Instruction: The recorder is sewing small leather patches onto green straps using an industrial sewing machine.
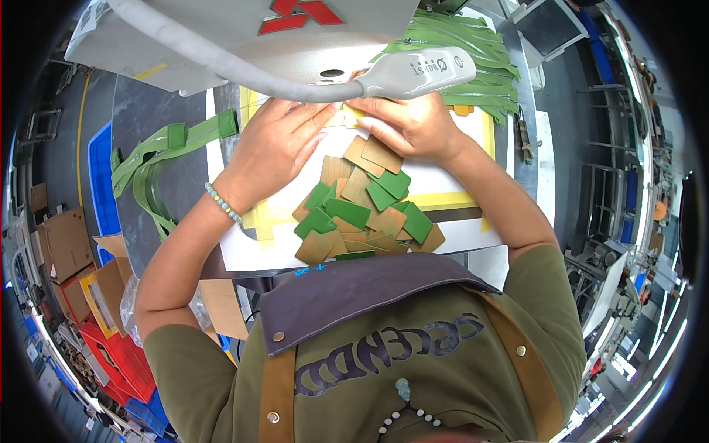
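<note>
A light-grey metal machine body (236,33) fills the view from 11 to 12 o'clock. Below it lies a flat white board (450,173) edged with yellow tape. Long green zipper strips (480,70) spread at 1 o'clock; a folded green strap (166,150) lies at 10. Overlapping green and tan rectangular patches (358,203) form a loose pile at the centre. The left hand (277,140), towards 11, has its fingers extended together; whether it grips anything cannot be told. The right hand (413,125), at 1, is half-closed, thumb and fingers at a small yellowish flat piece (352,118) at 12; its grip is unclear.
</note>
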Demonstrator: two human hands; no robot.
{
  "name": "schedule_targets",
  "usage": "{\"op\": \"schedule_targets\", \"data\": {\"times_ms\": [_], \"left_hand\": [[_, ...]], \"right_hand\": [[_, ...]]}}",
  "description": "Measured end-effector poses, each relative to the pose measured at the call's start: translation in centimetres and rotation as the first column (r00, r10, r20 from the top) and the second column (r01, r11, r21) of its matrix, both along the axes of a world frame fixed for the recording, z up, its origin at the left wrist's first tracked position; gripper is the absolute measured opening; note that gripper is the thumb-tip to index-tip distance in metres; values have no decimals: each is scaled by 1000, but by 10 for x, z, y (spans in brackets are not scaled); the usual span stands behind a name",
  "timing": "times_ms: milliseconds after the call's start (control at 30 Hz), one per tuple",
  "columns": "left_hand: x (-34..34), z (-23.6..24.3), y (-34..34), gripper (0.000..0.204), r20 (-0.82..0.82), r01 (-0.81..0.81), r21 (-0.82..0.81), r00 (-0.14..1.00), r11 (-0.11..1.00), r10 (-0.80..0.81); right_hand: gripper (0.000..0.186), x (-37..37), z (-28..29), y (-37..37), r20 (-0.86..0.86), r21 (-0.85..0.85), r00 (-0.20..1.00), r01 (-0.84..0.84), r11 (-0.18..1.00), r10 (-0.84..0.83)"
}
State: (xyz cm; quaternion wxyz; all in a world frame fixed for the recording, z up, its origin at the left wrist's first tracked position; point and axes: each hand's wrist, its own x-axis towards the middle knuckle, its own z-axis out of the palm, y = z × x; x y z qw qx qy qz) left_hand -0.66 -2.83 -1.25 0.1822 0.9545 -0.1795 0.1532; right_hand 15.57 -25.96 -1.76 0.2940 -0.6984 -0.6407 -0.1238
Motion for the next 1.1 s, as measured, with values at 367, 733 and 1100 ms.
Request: {"op": "schedule_targets", "data": {"times_ms": [367, 733, 1100], "left_hand": [[-1, -3, 5, 43, 55, -7, -5, 998, 1000, 8], [5, -2, 6, 33, 92, 25, -2, 995, 1000, -25], [-5, -3, 7, 41, 162, -47, 57, 986, 997, 38]], "right_hand": [[39, -1, 6, -1, 19, -41, 998, -55, 998, 56], [39, -3, 3, 2, 41, -64, 997, -64, 996, 67], [37, -9, 10, 6, 36, -124, 998, -49, 991, 54]]}}
